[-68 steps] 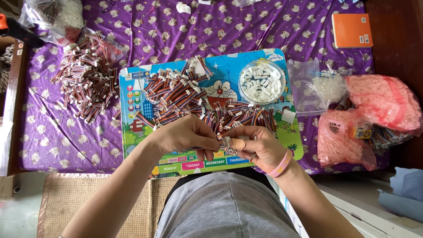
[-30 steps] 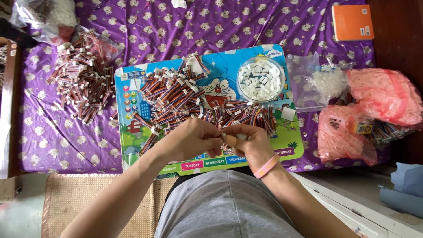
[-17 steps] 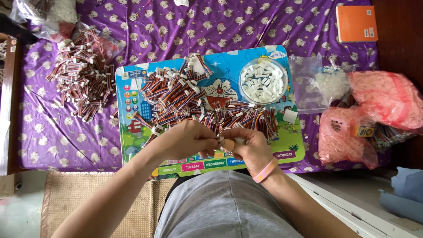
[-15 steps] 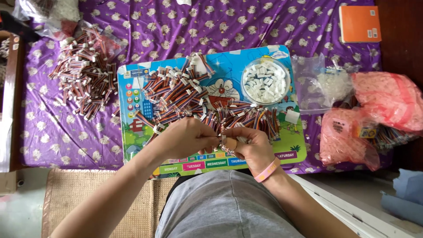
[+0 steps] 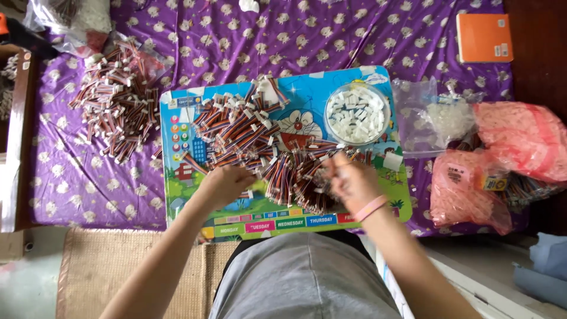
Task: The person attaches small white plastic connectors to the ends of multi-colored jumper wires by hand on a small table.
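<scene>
The striped wire bundles (image 5: pixel 260 142) lie heaped on my colourful board (image 5: pixel 177 195), too many to count, their long axes fanned every way. My left hand (image 5: pixel 227 183) rests curled at the heap's near edge; my right hand (image 5: pixel 348 180) is blurred — grip unclear — below one round dish of white connectors (image 5: pixel 357 115).

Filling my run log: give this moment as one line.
left hand: on wire bundles | right hand: blurred, above bundles | white connectors: in round tub
</scene>
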